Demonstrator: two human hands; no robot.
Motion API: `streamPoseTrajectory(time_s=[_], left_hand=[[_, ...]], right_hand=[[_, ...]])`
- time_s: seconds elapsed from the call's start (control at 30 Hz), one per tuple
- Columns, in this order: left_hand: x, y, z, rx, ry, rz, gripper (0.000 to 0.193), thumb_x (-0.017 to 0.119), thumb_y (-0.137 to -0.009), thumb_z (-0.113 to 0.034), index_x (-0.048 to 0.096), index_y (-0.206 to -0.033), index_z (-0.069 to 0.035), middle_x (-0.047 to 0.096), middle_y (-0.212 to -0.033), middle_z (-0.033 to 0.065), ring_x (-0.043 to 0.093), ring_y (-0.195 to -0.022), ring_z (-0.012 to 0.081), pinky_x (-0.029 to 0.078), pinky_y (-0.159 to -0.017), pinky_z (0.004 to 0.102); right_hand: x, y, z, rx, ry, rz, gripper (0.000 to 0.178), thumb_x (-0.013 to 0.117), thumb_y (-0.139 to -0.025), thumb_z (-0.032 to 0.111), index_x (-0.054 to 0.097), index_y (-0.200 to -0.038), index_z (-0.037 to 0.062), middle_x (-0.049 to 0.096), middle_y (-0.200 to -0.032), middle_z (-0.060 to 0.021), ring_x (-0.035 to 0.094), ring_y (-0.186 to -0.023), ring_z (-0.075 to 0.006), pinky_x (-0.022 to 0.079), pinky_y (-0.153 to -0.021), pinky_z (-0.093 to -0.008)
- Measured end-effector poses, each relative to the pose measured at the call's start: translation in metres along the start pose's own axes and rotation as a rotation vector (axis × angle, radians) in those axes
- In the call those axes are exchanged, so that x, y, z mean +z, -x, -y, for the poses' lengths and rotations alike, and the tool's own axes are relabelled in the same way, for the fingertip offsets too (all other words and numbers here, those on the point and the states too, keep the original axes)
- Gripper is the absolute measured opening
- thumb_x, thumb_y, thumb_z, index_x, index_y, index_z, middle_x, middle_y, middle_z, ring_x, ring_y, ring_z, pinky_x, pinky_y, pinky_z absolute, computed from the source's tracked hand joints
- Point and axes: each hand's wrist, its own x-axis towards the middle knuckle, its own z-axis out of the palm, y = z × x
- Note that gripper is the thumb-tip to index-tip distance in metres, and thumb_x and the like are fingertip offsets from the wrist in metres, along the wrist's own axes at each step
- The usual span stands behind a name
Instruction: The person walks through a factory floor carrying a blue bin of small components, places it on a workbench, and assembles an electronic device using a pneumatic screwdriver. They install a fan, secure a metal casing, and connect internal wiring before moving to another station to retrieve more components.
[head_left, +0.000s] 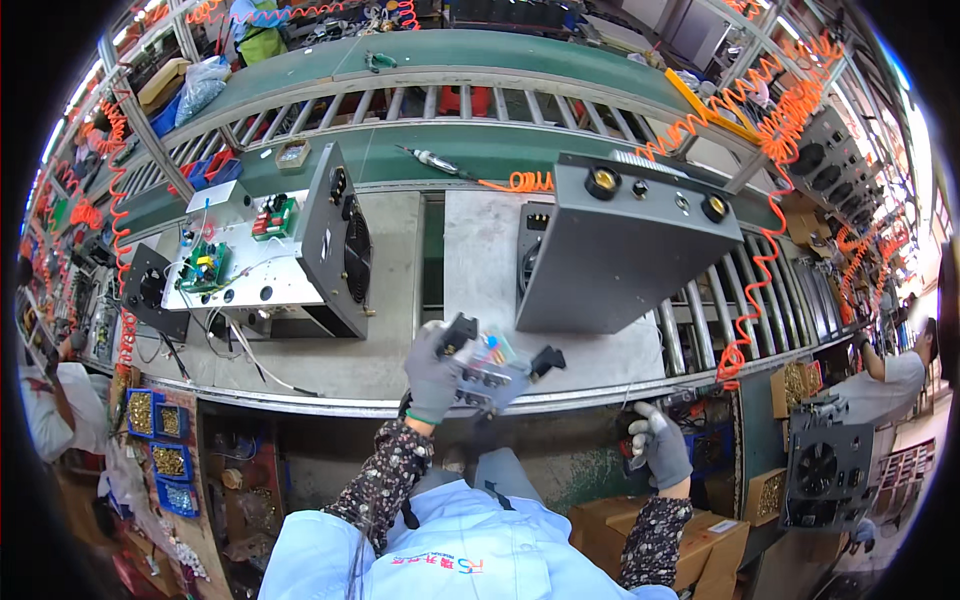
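Observation:
My left hand [432, 378], in a grey glove, is closed on a small component assembly [488, 372] above the bench's front edge. The assembly has black blocks at its ends and a clear, coloured middle, blurred by motion. To the right, my grey-gloved right hand [662, 448] is below the bench edge with its fingers loosely bent and apart; I see nothing in it. Nearest to it lies a dark power tool [688, 403] by the orange coiled hose. A tall grey casing [625, 250] with round sockets stands ahead. Left of it is an opened chassis [270, 245] with green circuit boards, wires and a fan.
A roller conveyor [705, 315] runs right of the casing. An air screwdriver [435, 162] lies on the green shelf beyond. Blue bins [172, 460] of small fasteners hang at lower left. A cardboard box [705, 545] stands beside my right forearm. Other people work at both sides.

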Motion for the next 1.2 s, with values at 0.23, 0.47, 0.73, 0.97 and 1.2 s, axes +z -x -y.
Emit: streamPoseTrajectory(time_s=[0.23, 0.47, 0.73, 0.97, 1.2], left_hand=[[0.014, -0.107, 0.126, -0.485, -0.122, -0.153, 0.03, 0.075, -0.083, -0.029, 0.068, -0.097, -0.003, 0.069, -0.086, 0.0139, 0.067, -0.076, 0.0256, 0.05, -0.07, 0.0377], [0.076, -0.216, 0.21, -0.664, -0.641, -0.088, 0.043, 0.073, -0.078, -0.041, 0.068, -0.101, -0.004, 0.069, -0.094, 0.021, 0.066, -0.092, 0.0394, 0.051, -0.079, 0.0459], [0.123, -0.296, 0.263, -0.849, -0.691, 0.256, 0.053, 0.073, -0.079, -0.044, 0.066, -0.111, -0.003, 0.066, -0.116, 0.0205, 0.064, -0.108, 0.0344, 0.052, -0.091, 0.0406], [0.151, -0.285, 0.29, -0.957, -0.495, 0.324, 0.052, 0.073, -0.08, -0.047, 0.07, -0.104, -0.001, 0.067, -0.113, 0.0207, 0.065, -0.106, 0.034, 0.05, -0.09, 0.0399], [0.169, -0.261, 0.305, -0.705, -0.708, 0.528, 0.047, 0.061, -0.084, -0.045, 0.068, -0.116, -0.011, 0.064, -0.123, 0.0139, 0.062, -0.113, 0.0316, 0.046, -0.099, 0.0387]], right_hand=[[-0.07, -0.085, -0.119, 0.428, -0.337, -0.16, 0.035, 0.055, -0.097, 0.033, 0.058, -0.115, 0.0033, 0.064, -0.088, -0.0081, 0.054, -0.07, -0.0168, 0.045, -0.061, -0.0306], [-0.066, -0.162, -0.149, 0.706, -0.149, -0.075, 0.033, 0.053, -0.099, 0.031, 0.059, -0.11, 0.0006, 0.065, -0.095, -0.0108, 0.057, -0.07, -0.0157, 0.047, -0.061, -0.031], [-0.035, -0.204, -0.094, -0.075, 1.301, 0.687, 0.016, 0.054, -0.095, 0.017, 0.059, -0.099, 0.0018, 0.063, -0.084, -0.0065, 0.06, -0.07, -0.0162, 0.049, -0.058, -0.0289], [-0.025, -0.232, -0.105, 0.809, 0.641, 0.347, 0.029, 0.055, -0.097, 0.029, 0.062, -0.092, 0.0015, 0.06, -0.074, -0.0047, 0.054, -0.06, -0.0145, 0.046, -0.055, -0.0294], [-0.058, -0.252, -0.139, 0.343, 1.172, 0.633, 0.035, 0.057, -0.096, 0.035, 0.065, -0.089, 0.0008, 0.062, -0.074, -0.0048, 0.058, -0.063, -0.0168, 0.05, -0.058, -0.0322]])
